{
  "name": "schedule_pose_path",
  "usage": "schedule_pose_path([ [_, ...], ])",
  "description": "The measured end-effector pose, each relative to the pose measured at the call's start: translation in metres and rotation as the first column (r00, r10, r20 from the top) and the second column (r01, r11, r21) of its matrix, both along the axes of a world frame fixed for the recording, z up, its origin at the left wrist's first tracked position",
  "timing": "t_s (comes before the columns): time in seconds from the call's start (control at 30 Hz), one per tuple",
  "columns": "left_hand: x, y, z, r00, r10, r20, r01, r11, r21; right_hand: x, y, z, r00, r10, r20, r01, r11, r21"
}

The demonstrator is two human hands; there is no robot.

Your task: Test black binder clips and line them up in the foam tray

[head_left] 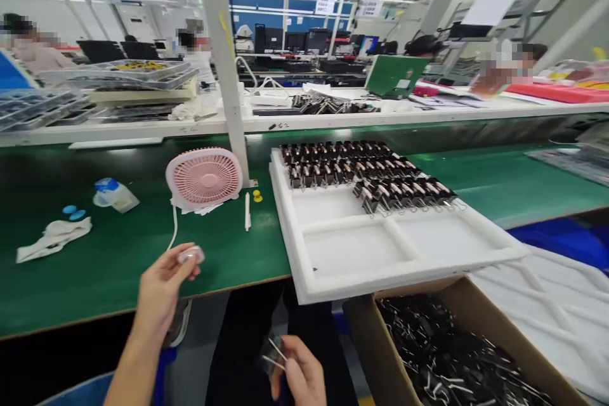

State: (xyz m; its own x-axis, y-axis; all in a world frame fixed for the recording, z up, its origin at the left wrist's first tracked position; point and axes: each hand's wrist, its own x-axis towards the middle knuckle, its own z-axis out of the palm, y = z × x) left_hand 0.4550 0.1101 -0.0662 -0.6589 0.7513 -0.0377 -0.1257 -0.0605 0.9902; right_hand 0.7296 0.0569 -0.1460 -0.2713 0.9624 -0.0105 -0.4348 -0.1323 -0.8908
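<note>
At the near left edge of the green-topped desk (233, 254), we note the left hand (162, 276), fingers pinched on a small, round, pale translucent piece (191, 255), probably gripped by its rim to spare the faces. Lower and to the right, the right hand (302, 371) has its fingers clamped on a blurred black clip with silvery wire handles (273, 350). We judge the brown cardboard box (375, 349) of loose black clips (457, 355) stands near right for easy reach; the white foam tray (352, 254), overhanging the desk, likely keeps its clip rows (404, 193) orderly.
</note>
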Motion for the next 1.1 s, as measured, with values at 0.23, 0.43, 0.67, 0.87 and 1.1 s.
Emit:
schedule_pose_path([
  [0.23, 0.004, 0.019, -0.018, 0.968, -0.229, 0.105, 0.221, 0.971, 0.088, -0.069, 0.1, 0.057, 0.896, 0.213, 0.389, -0.355, 0.87, 0.343],
  [0.43, -0.003, 0.016, -0.013, 0.957, -0.246, 0.151, 0.232, 0.967, 0.105, -0.092, 0.139, 0.051, 0.865, 0.224, 0.448, -0.402, 0.844, 0.355],
  [0.67, -0.001, 0.018, -0.026, 0.957, -0.283, 0.059, 0.282, 0.959, 0.029, -0.087, 0.144, 0.035, 0.877, 0.198, 0.439, -0.368, 0.863, 0.346],
  [0.87, 0.0, 0.02, -0.024, 0.96, -0.279, 0.035, 0.28, 0.96, -0.02, -0.092, 0.146, 0.047, 0.867, 0.161, 0.471, -0.376, 0.832, 0.408],
  [1.1, 0.0, 0.024, -0.02, 0.979, -0.198, 0.052, 0.199, 0.98, -0.025, -0.064, 0.115, 0.06, 0.872, 0.223, 0.437, -0.346, 0.91, 0.227],
])
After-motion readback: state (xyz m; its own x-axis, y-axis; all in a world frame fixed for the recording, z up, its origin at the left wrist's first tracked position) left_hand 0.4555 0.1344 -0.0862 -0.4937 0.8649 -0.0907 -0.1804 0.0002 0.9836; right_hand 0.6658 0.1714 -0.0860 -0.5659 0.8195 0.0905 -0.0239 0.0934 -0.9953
